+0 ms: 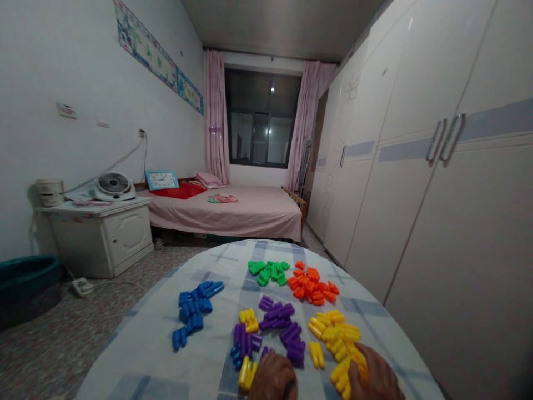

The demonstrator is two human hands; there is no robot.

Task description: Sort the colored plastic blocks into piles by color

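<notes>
Bullet-shaped plastic building pieces lie on a round table in piles by colour. My left hand (272, 379) is curled at the near edge, close to the purple pieces (278, 316) and a yellow piece (247, 373); what its fingers hold, if anything, is hidden. At the right, my right hand (377, 376) closes around a yellow building piece (358, 361) on the yellow pile (338, 333). One yellow piece (316, 354) lies apart, left of that pile. Among the purple ones sit another yellow piece (249, 320) and a small blue piece (236, 356).
Blue pieces (194, 311) lie at the left of the table, green pieces (268, 271) and orange pieces (310, 284) at the back. A checked cloth (145, 355) covers the tabletop. Beyond stand a bed (258, 211), a white cabinet (104, 239) and a wardrobe (466, 233).
</notes>
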